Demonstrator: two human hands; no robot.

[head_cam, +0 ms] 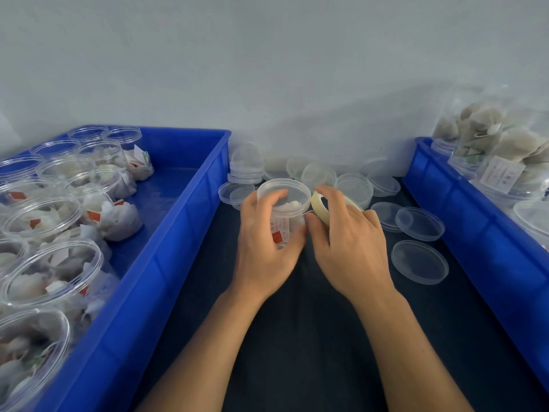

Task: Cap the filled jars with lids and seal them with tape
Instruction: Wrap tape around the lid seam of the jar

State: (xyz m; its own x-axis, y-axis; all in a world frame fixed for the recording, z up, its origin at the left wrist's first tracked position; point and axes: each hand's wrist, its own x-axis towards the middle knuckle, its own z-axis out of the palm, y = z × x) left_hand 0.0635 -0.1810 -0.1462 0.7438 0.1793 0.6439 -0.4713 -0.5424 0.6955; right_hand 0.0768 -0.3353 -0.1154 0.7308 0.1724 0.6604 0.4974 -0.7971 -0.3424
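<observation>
The light, smooth, capped plastic jar (282,209) is gripped around its wall by the left hand (264,248), while the tape roll (322,208) is held closed in the right hand (347,245).

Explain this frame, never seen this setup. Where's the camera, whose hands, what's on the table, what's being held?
One picture, from a wide-angle camera worn on a person's head, looking forward and down. No machine: two bare hands. The left hand grips a clear jar that is filled and already has its lid on. The right hand holds a roll of tape against the jar's side, near the lid. On the dark table lie loose clear lids, more of them piled by the wall. The left blue bin holds filled, uncapped jars. The right blue bin holds more jars and a clear bag of sachets.
</observation>
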